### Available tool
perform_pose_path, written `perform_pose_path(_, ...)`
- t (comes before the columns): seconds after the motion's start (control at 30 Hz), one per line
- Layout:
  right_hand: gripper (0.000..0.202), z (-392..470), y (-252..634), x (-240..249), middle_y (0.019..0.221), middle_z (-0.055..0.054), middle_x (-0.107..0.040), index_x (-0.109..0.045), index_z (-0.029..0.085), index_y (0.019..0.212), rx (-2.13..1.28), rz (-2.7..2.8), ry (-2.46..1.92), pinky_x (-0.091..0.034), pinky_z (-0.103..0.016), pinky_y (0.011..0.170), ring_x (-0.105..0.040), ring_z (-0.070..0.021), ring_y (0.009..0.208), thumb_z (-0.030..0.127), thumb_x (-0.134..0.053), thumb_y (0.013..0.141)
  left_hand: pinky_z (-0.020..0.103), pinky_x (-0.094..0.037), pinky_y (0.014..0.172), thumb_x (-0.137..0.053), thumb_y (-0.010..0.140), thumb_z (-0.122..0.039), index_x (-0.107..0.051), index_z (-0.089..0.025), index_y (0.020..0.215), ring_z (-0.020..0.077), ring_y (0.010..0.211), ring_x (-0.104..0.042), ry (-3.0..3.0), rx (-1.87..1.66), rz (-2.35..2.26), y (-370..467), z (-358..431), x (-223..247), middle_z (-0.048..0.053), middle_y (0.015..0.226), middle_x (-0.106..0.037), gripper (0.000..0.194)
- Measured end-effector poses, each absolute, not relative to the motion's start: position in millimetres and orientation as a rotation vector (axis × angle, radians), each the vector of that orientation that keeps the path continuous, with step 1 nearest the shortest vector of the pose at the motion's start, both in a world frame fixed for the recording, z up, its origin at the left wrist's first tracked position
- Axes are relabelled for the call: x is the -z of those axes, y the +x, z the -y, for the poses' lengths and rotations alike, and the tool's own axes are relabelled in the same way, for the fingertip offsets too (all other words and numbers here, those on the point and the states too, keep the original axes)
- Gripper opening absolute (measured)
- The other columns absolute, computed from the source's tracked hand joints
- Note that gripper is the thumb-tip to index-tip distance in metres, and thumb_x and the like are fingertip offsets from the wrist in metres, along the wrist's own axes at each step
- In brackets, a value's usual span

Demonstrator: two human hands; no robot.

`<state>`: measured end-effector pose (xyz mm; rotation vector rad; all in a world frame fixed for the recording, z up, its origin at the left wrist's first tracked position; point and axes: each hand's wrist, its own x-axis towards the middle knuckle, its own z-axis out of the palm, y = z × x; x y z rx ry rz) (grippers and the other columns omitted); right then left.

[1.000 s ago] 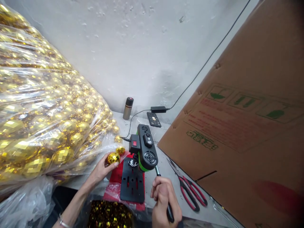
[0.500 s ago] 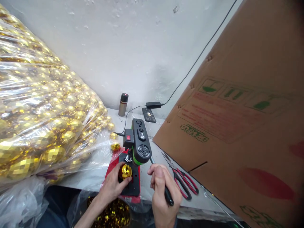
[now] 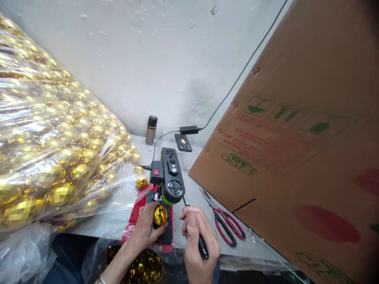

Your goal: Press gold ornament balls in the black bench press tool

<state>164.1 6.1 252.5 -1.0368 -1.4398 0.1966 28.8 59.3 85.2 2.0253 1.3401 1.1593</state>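
A small gold mirror-faceted ball (image 3: 160, 215) is held in my left hand (image 3: 145, 225), with thumb and fingers curled round its sides. It sits over the black base of a small bench drill (image 3: 173, 175), close below and in front of the green-rimmed head. The drill bit is hidden from this angle. My right hand (image 3: 199, 240) is closed round the black-gripped lever (image 3: 203, 247), whose metal rod runs up to the right side of the head. Under the base lies a red sheet (image 3: 133, 215).
Clear plastic bags of gold balls (image 3: 59, 169) fill the left. Red-handled scissors (image 3: 227, 227) lie beside a large cardboard box (image 3: 281, 118) on the right. A flask (image 3: 151, 130), phone (image 3: 183, 142) and power adapter (image 3: 189, 130) are by the wall. Gold pieces (image 3: 142, 264) lie below the table edge.
The gold ball has turned in my left hand and shows a different face. My right hand stays on the lever. The whole view has shifted slightly.
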Motion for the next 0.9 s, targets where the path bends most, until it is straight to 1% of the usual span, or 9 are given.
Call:
perform_pose_path(0.1,0.025,-6.9,164.3,-246.6,0.073,0.005,-0.053,-0.055,0.023,0.086,-0.189,1.447,-1.014,-0.042,-0.018,0.056,-0.05,-0.0072,0.059,0.014,-0.044,0.106,0.05,-0.057,0.089,-0.076,0.076,-0.025,-0.064,-0.019,0.124,0.0333,0.1,-0.071,2.036,-1.107,-1.357,29.8,-61.8,-87.5,0.011,0.11,-0.076,0.05)
perform_pose_path(0.23,0.029,-11.0,162.9,-220.4,0.072,0.004,-0.053,-0.052,0.023,0.08,-0.148,1.419,-0.942,-0.045,-0.02,0.06,-0.056,-0.0087,0.065,0.011,-0.042,0.105,0.048,-0.056,0.088,-0.078,0.074,-0.023,-0.066,-0.021,0.12,0.0321,0.097,-0.071,2.036,-1.066,-1.383,29.8,-61.4,-90.0,0.009,0.104,-0.075,0.048)
perform_pose_path(0.33,0.032,-14.3,161.0,-196.5,0.072,0.003,-0.053,-0.049,0.022,0.076,-0.086,1.367,-0.897,-0.045,-0.022,0.06,-0.058,-0.0099,0.067,0.013,-0.042,0.105,0.046,-0.057,0.087,-0.079,0.073,-0.021,-0.066,-0.022,0.121,0.0314,0.096,-0.07,2.049,-1.067,-1.386,29.8,-60.4,-89.5,0.007,0.104,-0.075,0.05)
perform_pose_path(0.43,0.032,-16.2,159.9,-182.6,0.073,0.003,-0.056,-0.05,0.022,0.075,-0.049,1.336,-0.881,-0.045,-0.023,0.061,-0.058,-0.01,0.067,0.017,-0.042,0.106,0.045,-0.057,0.086,-0.079,0.073,-0.022,-0.066,-0.023,0.121,0.0311,0.095,-0.07,2.058,-1.09,-1.394,30.0,-59.9,-85.7,0.007,0.103,-0.075,0.049)
perform_pose_path(0.63,0.036,-17.4,159.3,-177.1,0.075,0.003,-0.058,-0.049,0.022,0.072,-0.042,1.327,-0.908,-0.045,-0.023,0.062,-0.056,-0.009,0.066,0.023,-0.042,0.108,0.045,-0.056,0.086,-0.078,0.073,-0.02,-0.064,-0.022,0.121,0.0306,0.095,-0.069,2.069,-1.096,-1.388,30.7,-60.0,-80.6,0.008,0.104,-0.074,0.05)
perform_pose_path(0.77,0.036,-17.4,158.1,-175.6,0.073,0.003,-0.056,-0.048,0.023,0.072,-0.032,1.315,-0.912,-0.045,-0.025,0.063,-0.055,-0.0103,0.065,0.023,-0.041,0.108,0.046,-0.056,0.088,-0.077,0.074,-0.019,-0.064,-0.023,0.122,0.031,0.097,-0.069,2.056,-1.074,-1.389,30.5,-59.4,-81.9,0.008,0.106,-0.074,0.05)
perform_pose_path(0.9,0.036,-17.3,158.2,-175.2,0.073,0.004,-0.056,-0.048,0.023,0.072,-0.031,1.319,-0.922,-0.044,-0.024,0.062,-0.054,-0.01,0.065,0.022,-0.041,0.107,0.046,-0.057,0.088,-0.078,0.073,-0.018,-0.064,-0.022,0.123,0.0318,0.098,-0.069,2.045,-1.1,-1.386,30.7,-59.5,-80.6,0.009,0.108,-0.074,0.052)
